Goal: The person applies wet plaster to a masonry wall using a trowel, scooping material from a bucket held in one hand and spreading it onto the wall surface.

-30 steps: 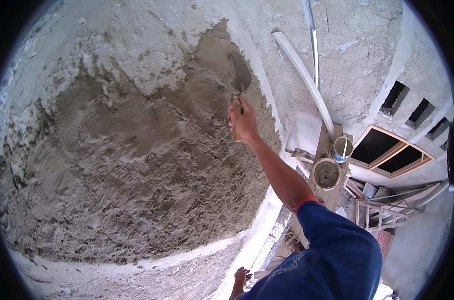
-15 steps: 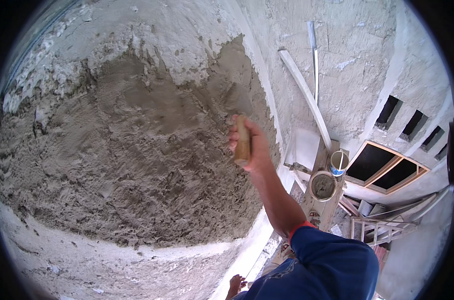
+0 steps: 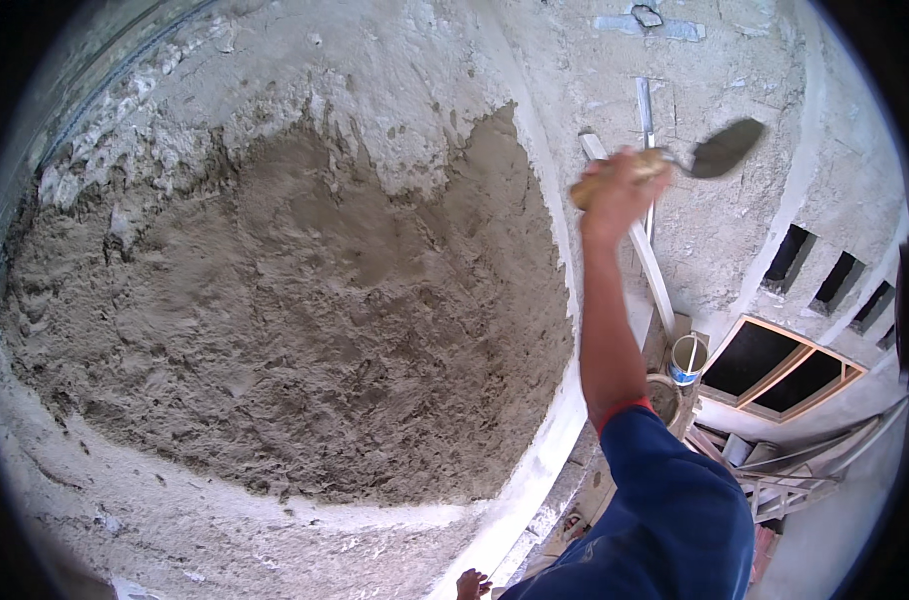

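My right hand [image 3: 625, 192], slightly blurred, grips the wooden handle of a trowel [image 3: 729, 149]. Its grey metal blade points to the right, away from the wet mortar. A broad, rough patch of grey-brown mortar [image 3: 305, 340] covers much of the wall on the left, smoother toward its top. My right arm reaches up from the lower edge, in front of a long pale board [image 3: 655, 280]. Low in the view hangs my left hand [image 3: 472, 584], its fingers loosely apart with nothing seen in them.
A round tub of mortar [image 3: 663, 398] stands partly behind my arm, beside a white and blue bucket [image 3: 688, 358]. Further right are a wooden window frame [image 3: 783, 367], narrow wall slots [image 3: 837, 280] and piled timber [image 3: 785, 485]. A metal bar [image 3: 645, 105] leans on the side wall.
My right hand has swung up and right with the trowel, off the mortar patch to before the side wall. The blade now shows. The view has shifted slightly.
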Demonstrator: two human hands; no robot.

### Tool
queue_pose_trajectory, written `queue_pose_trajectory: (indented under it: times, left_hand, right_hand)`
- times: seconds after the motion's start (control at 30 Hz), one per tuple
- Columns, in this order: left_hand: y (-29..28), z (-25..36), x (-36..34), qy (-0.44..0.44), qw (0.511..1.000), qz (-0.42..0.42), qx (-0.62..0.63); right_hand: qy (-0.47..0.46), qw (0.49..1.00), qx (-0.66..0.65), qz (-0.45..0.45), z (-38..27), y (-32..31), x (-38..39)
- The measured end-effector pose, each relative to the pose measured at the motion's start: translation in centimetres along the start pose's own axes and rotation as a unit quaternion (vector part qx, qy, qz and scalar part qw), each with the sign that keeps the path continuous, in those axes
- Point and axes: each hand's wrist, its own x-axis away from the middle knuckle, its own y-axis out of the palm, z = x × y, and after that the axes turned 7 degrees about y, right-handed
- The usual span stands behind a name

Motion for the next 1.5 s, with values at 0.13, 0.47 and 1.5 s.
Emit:
queue_pose_trajectory:
  times: [0.13,0.47,1.5]
  left_hand:
    - [1.9,0.8,0.3,0.003,1.0,-0.013,-0.013]
    - [5.5,2.4,3.4,-0.045,0.999,-0.013,-0.02]
    - [5.4,-7.9,4.6,-0.33,0.914,0.085,-0.221]
  right_hand:
    - [0.025,0.941,0.293,-0.168,11.1,4.1,2.6]
    - [0.45,0.795,0.06,-0.402,4.5,-8.8,11.4]
    - [0.483,0.502,0.715,-0.06,37.2,-95.2,-3.1]
